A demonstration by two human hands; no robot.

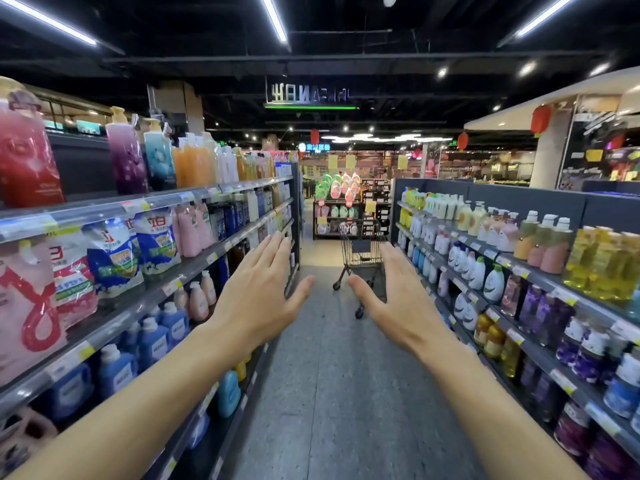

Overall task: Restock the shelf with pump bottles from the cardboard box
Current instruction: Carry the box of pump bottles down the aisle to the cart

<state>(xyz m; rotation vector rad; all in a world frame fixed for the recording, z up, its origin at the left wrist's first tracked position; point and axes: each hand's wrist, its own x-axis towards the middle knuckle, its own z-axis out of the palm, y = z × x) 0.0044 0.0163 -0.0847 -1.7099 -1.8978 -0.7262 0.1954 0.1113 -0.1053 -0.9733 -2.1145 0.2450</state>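
Observation:
I stand in a supermarket aisle with both arms stretched out in front of me. My left hand is held flat, fingers together, palm facing away, holding nothing. My right hand mirrors it, flat and empty. Pump bottles in yellow, peach and pink stand in rows on the right shelving. More pump bottles in purple, teal and orange fill the top of the left shelving. No cardboard box is in view.
A small shopping cart stands in the aisle ahead, just beyond my hands. Refill pouches and blue detergent jugs line the left shelves. A display rack closes the aisle's far end. Grey floor runs between the shelves.

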